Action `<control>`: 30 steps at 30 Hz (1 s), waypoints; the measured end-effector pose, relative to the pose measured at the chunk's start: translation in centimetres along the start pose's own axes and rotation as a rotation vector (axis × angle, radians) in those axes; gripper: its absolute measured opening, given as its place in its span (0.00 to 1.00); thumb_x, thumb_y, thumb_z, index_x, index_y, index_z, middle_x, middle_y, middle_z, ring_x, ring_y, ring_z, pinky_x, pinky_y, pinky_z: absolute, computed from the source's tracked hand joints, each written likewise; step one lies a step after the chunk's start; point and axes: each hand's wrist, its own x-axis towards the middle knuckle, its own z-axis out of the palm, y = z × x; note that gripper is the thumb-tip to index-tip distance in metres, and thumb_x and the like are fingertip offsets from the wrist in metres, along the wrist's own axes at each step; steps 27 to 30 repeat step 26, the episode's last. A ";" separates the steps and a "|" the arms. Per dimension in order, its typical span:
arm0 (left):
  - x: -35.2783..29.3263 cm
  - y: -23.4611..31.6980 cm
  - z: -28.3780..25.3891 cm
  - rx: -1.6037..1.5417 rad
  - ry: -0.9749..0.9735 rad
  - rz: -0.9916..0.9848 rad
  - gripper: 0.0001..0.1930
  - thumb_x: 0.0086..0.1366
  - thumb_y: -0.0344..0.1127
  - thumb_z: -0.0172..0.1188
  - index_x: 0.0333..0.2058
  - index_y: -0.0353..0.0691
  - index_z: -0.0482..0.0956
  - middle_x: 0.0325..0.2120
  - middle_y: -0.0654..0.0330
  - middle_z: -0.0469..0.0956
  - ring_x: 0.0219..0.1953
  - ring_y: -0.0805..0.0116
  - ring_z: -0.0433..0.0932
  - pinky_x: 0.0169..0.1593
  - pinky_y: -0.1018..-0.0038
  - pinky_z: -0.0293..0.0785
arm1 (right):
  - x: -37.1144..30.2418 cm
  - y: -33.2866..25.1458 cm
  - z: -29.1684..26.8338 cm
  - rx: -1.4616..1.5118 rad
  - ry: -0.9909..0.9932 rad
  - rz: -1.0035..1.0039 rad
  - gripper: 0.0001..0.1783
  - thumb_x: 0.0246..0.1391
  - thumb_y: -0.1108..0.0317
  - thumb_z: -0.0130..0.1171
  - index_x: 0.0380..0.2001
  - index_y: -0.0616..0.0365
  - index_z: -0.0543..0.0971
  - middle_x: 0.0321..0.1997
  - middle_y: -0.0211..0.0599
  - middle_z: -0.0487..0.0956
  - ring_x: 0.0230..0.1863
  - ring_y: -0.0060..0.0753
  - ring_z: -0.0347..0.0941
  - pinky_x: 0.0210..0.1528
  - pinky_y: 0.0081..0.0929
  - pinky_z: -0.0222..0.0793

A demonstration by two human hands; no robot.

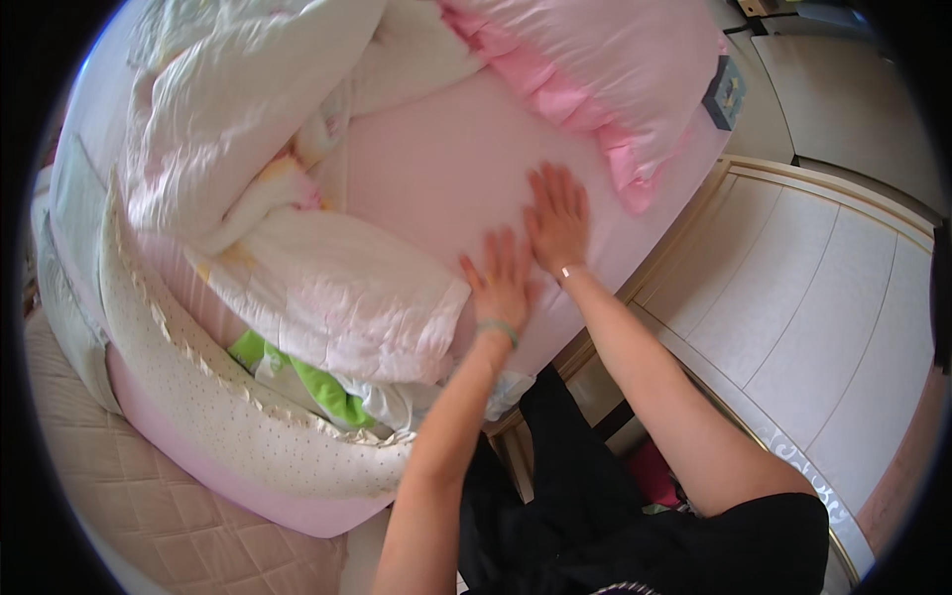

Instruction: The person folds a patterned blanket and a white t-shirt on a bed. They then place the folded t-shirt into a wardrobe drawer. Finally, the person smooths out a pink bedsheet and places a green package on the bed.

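Note:
Both hands rest flat, side by side, on the pink bed sheet [426, 154]. My left hand [502, 286], with a green bangle at the wrist, has its fingers spread and slightly blurred; it lies just right of the white quilt's edge. A little farther off, my right hand [557, 220] is also open, fingers stretched toward the pink pillow [605, 79] with its ruffled border. Neither hand holds anything. The white quilt [337, 283], with pale pink and yellow patches, lies bunched over the left part of the bed.
A cream dotted bumper [228, 416] curves along the bed's left and near side. Green and white cloth [322, 382] lies between it and the quilt. Right of the bed stands a white panel with gold trim [783, 268]. A small grey box [725, 92] sits beyond the pillow.

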 end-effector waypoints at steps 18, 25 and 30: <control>4.5 2.6 -6.1 -1.744 -0.224 -0.529 0.25 0.69 0.52 0.47 0.58 0.43 0.68 0.49 0.59 0.75 0.48 0.65 0.75 0.49 0.70 0.71 | 13.2 11.8 -12.7 1.869 0.119 0.987 0.30 0.55 0.56 0.62 0.51 0.69 0.70 0.52 0.44 0.73 0.55 0.35 0.69 0.55 0.32 0.67; 7.0 -2.8 -17.1 -2.284 -0.022 -0.376 0.38 0.66 0.64 0.44 0.63 0.41 0.56 0.58 0.57 0.67 0.57 0.61 0.69 0.58 0.63 0.67 | 9.7 -0.1 -20.7 2.165 -0.178 0.703 0.31 0.57 0.60 0.59 0.60 0.61 0.64 0.61 0.38 0.69 0.59 0.38 0.67 0.61 0.36 0.65; 7.4 -4.3 -18.7 -2.383 -0.076 -0.236 0.40 0.65 0.66 0.43 0.66 0.44 0.50 0.60 0.56 0.63 0.60 0.59 0.65 0.59 0.62 0.64 | 8.7 -2.6 -22.0 2.164 -0.216 0.588 0.34 0.57 0.59 0.59 0.63 0.61 0.61 0.65 0.36 0.65 0.63 0.37 0.63 0.64 0.35 0.61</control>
